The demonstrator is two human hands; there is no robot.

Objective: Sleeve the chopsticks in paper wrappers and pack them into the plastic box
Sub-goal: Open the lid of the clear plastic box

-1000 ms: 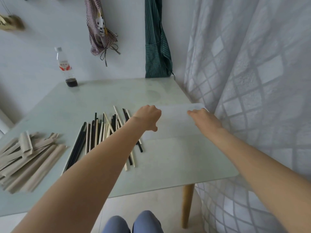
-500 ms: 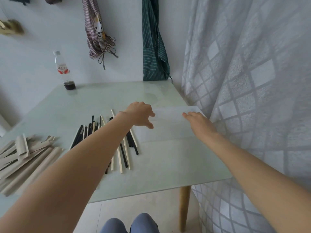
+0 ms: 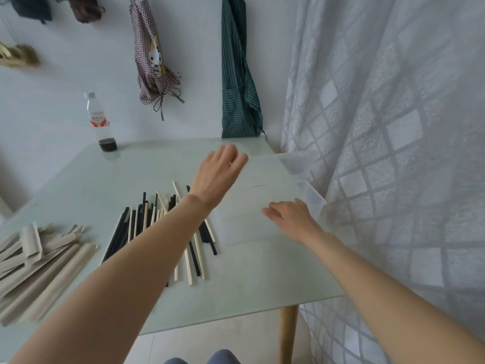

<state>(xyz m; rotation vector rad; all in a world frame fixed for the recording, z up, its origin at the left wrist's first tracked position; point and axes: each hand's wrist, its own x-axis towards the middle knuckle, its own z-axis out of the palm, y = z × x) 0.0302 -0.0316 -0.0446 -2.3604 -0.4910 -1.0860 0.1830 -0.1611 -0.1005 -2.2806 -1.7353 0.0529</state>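
The plastic box [image 3: 252,206] sits at the right side of the counter [image 3: 78,185], its far right corner at or just past the counter edge, close against the curtain [image 3: 393,153]. It is translucent and hard to make out; whether a lid still covers it cannot be told. The left hand [image 3: 217,174] hangs over the box's far left part, fingers relaxed and loosely together, holding nothing. The right hand [image 3: 291,216] lies flat on the box's near right part, fingers straight, gripping nothing.

The chopsticks [image 3: 162,224], black and pale mixed, lie in a loose fan just left of the box, partly under the left forearm. The paper wrappers [image 3: 39,256] are heaped at the counter's left edge, well apart from the box.

The main risk, as I judge it, is the box itself. Pushed from the left with only a flat palm to check it, it could slide toward the curtain and tip off the edge. A second risk is the left forearm: if it drops or sweeps back it could scatter the chopsticks, and the near ones could roll off the front. Some wrappers seem to overhang the left edge and could slip down if nudged. The bottle [image 3: 101,124] at the back stands well clear of both hands.
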